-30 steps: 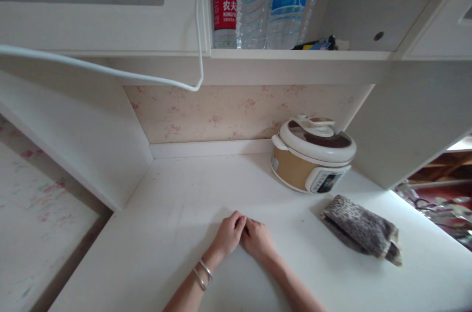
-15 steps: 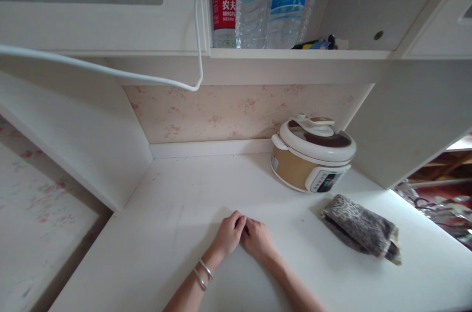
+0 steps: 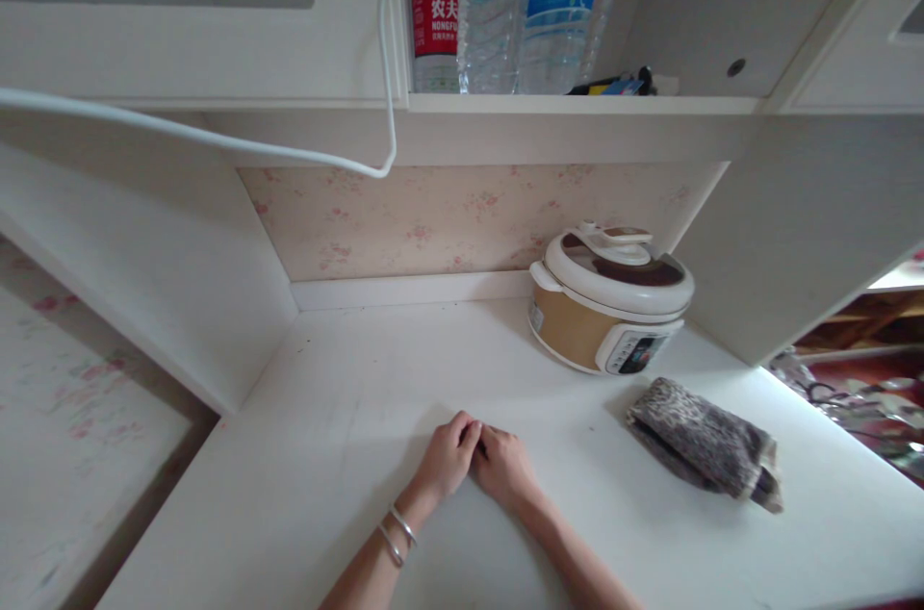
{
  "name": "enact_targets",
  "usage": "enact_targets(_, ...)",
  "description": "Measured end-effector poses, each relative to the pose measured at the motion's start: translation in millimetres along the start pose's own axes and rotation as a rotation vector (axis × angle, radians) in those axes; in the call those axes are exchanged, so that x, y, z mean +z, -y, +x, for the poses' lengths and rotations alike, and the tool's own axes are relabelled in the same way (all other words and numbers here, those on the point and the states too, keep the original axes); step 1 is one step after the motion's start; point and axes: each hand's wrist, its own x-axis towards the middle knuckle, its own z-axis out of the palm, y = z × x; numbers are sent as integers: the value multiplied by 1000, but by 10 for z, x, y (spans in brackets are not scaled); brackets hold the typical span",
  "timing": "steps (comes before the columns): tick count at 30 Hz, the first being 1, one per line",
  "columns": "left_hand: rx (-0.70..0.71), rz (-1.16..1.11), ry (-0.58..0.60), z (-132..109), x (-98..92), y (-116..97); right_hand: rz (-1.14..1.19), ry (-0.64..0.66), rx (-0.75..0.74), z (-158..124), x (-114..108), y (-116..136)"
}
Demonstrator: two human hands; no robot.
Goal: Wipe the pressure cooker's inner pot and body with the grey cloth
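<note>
My left hand and my right hand rest side by side on the white desk top, knuckles touching. Both have their fingers curled under, and nothing shows in either. Two silver bangles circle my left wrist. A folded leopard-print cloth pouch lies to the right of my right hand, well apart from it. A beige and white rice cooker with its lid down stands at the back right of the desk.
A shelf above holds several plastic water bottles and small items. A white cable hangs across from the left and loops up by the shelf. White cabinet walls close in both sides. Clutter shows beyond the desk's right edge.
</note>
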Motion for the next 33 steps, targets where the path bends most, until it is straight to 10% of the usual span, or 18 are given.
enact_targets(33,14,3,-6,-5,18,32,33,-23,-27,-1,19,-18)
